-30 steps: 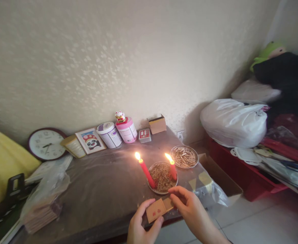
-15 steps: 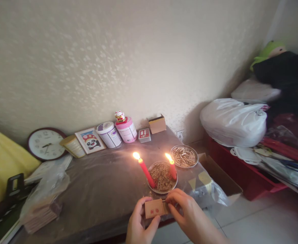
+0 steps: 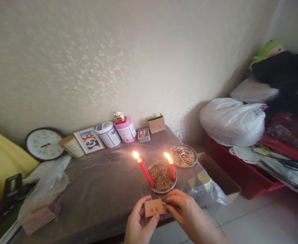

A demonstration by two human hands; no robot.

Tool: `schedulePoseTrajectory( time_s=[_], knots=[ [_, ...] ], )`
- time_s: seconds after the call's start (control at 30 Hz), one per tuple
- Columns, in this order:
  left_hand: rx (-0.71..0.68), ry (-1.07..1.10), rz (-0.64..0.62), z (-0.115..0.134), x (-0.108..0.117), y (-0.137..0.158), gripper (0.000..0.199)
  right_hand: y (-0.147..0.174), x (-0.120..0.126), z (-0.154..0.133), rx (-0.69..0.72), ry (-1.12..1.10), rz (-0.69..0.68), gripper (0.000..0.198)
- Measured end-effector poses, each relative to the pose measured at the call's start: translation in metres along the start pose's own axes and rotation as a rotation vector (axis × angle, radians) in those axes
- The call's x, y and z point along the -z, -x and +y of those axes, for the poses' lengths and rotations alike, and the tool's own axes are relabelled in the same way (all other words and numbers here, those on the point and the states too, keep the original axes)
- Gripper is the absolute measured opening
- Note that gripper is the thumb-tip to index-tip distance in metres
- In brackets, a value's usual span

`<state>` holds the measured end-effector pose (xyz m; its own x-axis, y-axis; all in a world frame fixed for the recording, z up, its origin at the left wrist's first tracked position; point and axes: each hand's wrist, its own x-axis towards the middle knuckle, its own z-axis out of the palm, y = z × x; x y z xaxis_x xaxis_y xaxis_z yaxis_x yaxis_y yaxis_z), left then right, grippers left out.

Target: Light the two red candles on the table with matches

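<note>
My left hand [image 3: 140, 220] grips a small tan matchbox [image 3: 153, 207] with red marks on its face, thumb below and fingers behind. At the box's right end, my right hand [image 3: 181, 206] is closed in a pinch, and a thin pale matchstick [image 3: 164, 204] shows at its fingertips. The inner tray sticks out slightly there, partly hidden by the fingers. Just beyond my hands, a round metal dish [image 3: 161, 178] holds a brown crust. Two lit red candles stand in it, a taller leaning left candle [image 3: 146, 173] and a shorter right candle [image 3: 172, 170].
A second dish [image 3: 184, 156] full of matchsticks sits behind to the right. Along the wall stand a clock [image 3: 45, 144], a panda picture [image 3: 90, 140], two tubs [image 3: 126, 130] and a small open carton [image 3: 156, 124]. Bagged matchboxes [image 3: 40, 213] lie left; a red bin [image 3: 248, 178] stands right.
The right fingers have moved slightly left towards the matchbox, and less of its inner tray sticks out. A thin stick now shows at the fingertips. The view has shifted slightly.
</note>
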<state>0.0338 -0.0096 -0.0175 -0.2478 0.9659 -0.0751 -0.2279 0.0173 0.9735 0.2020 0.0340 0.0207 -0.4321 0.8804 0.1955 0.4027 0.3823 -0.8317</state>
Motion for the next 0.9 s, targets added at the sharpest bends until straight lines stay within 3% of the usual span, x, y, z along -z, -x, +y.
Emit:
schedulePoseTrajectory(
  time_s=[0.3,0.7,0.8,0.9],
  knots=[
    [-0.008,-0.037,-0.042,-0.004,-0.003,0.002,0.065,0.004,-0.005,0.006,-0.01,0.152,0.007,0.019],
    [-0.037,-0.081,0.062,0.003,0.0,-0.001,0.061,0.002,-0.002,0.007,0.089,0.22,0.1,0.02],
    [0.001,-0.038,0.11,0.005,0.003,-0.003,0.066,0.001,0.003,0.003,0.021,0.171,0.121,0.017],
    [0.026,0.015,0.138,0.008,0.004,-0.004,0.066,0.001,0.008,-0.003,-0.132,0.043,0.12,0.019]
  ],
)
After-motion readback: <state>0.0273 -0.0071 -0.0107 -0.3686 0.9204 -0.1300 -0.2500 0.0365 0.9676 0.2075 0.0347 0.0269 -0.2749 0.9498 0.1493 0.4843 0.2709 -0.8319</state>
